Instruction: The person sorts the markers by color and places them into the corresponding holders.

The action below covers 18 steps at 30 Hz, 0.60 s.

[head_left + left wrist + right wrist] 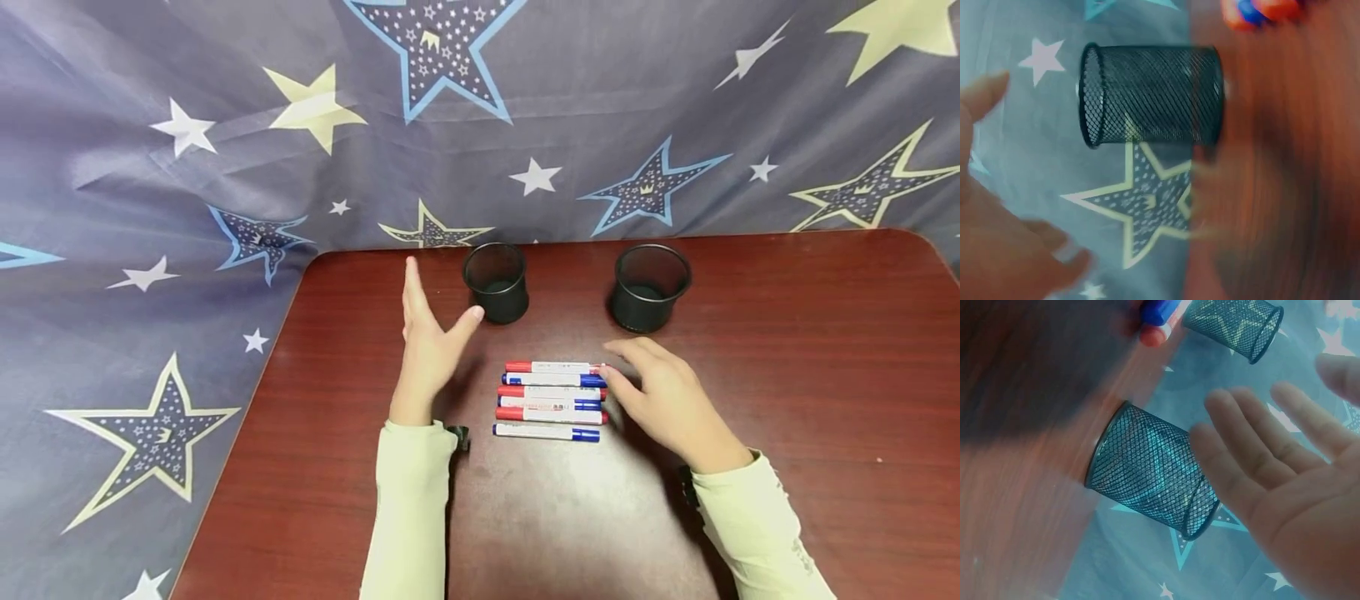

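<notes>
At the far left hangs a grey-blue star-print fabric [112,325], which runs on behind the far edge of the reddish-brown wood-grain table [817,400]. Next comes the left hand [429,354], raised over the left part of the table, its fingers straight and the thumb spread toward the right; it is released and grasps nothing. A pale yellow-green left sleeve [411,517] covers that forearm, with a small black piece [460,438] showing beside the cuff.

Just right of the left thumb, the left black mesh pen cup [504,308] stands upright near the table's far edge. The left wrist view shows a gap between that hand and the cup.

In front of this cup, between the 2 hands, 6 whiteboard markers [550,404] lie side by side on the table, roughly parallel. From far to near their colours run red, blue, red, blue, red, blue; the nearest blue marker [543,432] lies slightly apart from the other 5.

Farther right, the right black mesh pen cup [642,315] stands upright, well apart from its twin. In front of it is the right hand [667,396], released, fingers loosely extended, holding nothing; its thumb is at the right ends of the farthest markers, and whether it touches them cannot be told. A matching right sleeve [757,525] covers the forearm.
</notes>
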Each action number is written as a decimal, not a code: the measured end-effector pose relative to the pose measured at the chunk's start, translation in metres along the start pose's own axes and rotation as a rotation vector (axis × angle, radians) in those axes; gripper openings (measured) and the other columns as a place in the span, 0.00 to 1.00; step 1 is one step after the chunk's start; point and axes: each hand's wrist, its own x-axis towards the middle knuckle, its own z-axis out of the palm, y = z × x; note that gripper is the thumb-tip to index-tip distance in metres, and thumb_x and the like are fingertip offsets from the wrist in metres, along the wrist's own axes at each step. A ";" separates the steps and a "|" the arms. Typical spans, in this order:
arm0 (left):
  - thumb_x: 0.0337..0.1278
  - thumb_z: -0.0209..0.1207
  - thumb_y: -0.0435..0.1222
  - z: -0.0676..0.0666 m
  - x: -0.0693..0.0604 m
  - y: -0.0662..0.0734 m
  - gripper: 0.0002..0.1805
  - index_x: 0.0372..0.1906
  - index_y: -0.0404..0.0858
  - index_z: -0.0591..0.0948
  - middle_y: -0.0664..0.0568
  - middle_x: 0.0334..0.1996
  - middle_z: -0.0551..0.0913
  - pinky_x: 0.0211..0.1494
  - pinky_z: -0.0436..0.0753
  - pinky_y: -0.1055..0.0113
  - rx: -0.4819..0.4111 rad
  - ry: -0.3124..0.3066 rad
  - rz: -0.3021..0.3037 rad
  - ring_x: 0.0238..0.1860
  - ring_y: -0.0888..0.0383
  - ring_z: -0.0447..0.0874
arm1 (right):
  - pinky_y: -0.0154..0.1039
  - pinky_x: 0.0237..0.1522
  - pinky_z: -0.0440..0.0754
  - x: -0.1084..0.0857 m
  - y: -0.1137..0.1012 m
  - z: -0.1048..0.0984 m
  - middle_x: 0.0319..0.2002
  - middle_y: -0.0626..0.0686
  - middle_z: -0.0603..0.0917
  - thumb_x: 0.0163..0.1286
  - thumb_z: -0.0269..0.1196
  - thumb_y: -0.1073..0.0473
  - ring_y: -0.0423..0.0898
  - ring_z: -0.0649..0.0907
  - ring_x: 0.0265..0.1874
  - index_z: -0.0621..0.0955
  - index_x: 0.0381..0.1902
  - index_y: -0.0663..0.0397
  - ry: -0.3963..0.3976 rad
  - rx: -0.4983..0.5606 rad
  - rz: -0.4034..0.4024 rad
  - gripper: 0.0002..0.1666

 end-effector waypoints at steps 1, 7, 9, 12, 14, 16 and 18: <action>0.58 0.69 0.51 0.000 0.004 -0.004 0.59 0.82 0.54 0.40 0.51 0.81 0.43 0.74 0.47 0.39 -0.054 -0.015 -0.058 0.79 0.53 0.41 | 0.55 0.52 0.78 0.000 0.000 0.000 0.47 0.55 0.85 0.70 0.66 0.60 0.55 0.84 0.48 0.84 0.51 0.61 -0.014 -0.008 -0.002 0.14; 0.55 0.72 0.46 0.010 0.026 -0.025 0.55 0.80 0.45 0.48 0.45 0.78 0.53 0.74 0.57 0.49 -0.217 -0.145 -0.220 0.77 0.44 0.51 | 0.53 0.43 0.80 0.003 0.002 0.000 0.37 0.52 0.84 0.68 0.66 0.64 0.52 0.83 0.36 0.86 0.42 0.59 -0.106 -0.086 -0.009 0.06; 0.55 0.72 0.43 0.016 0.032 -0.031 0.54 0.79 0.43 0.50 0.41 0.77 0.56 0.74 0.58 0.50 -0.264 -0.169 -0.228 0.76 0.43 0.53 | 0.54 0.40 0.80 0.004 0.003 0.001 0.34 0.51 0.83 0.67 0.66 0.65 0.52 0.82 0.34 0.86 0.39 0.58 -0.135 -0.108 -0.001 0.04; 0.53 0.73 0.38 0.025 0.040 -0.038 0.54 0.78 0.42 0.50 0.39 0.76 0.58 0.75 0.58 0.51 -0.349 -0.209 -0.218 0.76 0.45 0.54 | 0.54 0.38 0.79 0.004 0.006 0.003 0.31 0.50 0.82 0.64 0.67 0.66 0.52 0.82 0.32 0.86 0.36 0.56 -0.172 -0.133 0.009 0.03; 0.53 0.73 0.35 0.031 0.045 -0.041 0.54 0.78 0.40 0.50 0.39 0.74 0.62 0.75 0.58 0.53 -0.395 -0.244 -0.192 0.75 0.47 0.57 | 0.55 0.38 0.79 0.004 0.008 0.005 0.29 0.49 0.81 0.63 0.68 0.67 0.52 0.82 0.32 0.86 0.34 0.55 -0.188 -0.144 0.006 0.03; 0.52 0.72 0.31 0.037 0.049 -0.043 0.54 0.77 0.39 0.50 0.39 0.72 0.64 0.74 0.58 0.54 -0.436 -0.271 -0.152 0.74 0.48 0.59 | 0.55 0.38 0.80 0.003 0.010 0.008 0.29 0.49 0.80 0.62 0.69 0.68 0.53 0.83 0.32 0.86 0.33 0.54 -0.198 -0.159 0.001 0.04; 0.51 0.73 0.31 0.041 0.051 -0.042 0.54 0.77 0.40 0.51 0.41 0.70 0.66 0.73 0.60 0.55 -0.422 -0.278 -0.124 0.72 0.48 0.62 | 0.55 0.39 0.80 0.001 0.012 0.011 0.29 0.50 0.81 0.61 0.69 0.68 0.54 0.83 0.33 0.86 0.33 0.54 -0.212 -0.172 -0.007 0.04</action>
